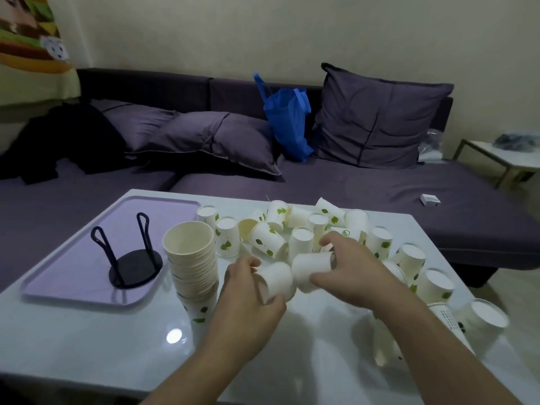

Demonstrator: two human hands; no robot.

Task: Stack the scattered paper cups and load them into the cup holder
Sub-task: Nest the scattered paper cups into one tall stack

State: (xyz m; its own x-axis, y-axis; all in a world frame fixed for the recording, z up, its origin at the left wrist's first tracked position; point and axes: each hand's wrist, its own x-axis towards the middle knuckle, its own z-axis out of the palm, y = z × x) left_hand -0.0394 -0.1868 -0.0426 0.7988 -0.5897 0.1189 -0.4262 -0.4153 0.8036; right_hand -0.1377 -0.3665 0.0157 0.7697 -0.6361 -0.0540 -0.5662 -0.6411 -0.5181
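Note:
My left hand (248, 290) grips a white paper cup (277, 279) lying sideways above the table. My right hand (347, 267) holds a second paper cup (311, 266), also sideways, its end touching the left cup. A tall stack of cups (191, 267) stands upright just left of my left hand. Several loose cups with green leaf prints (301, 229) lie scattered behind and to the right of my hands, some upside down, some tipped over. The black wire cup holder (134, 266) stands with nothing in it on a lilac tray (76, 258) at the left.
The white glossy table (102, 340) fills the foreground. More upturned cups (438, 282) crowd the right edge under my right forearm. Behind the table is a purple sofa with cushions (377, 118), a blue bag (289, 121) and dark clothing (67, 138). A small side table (508, 159) stands far right.

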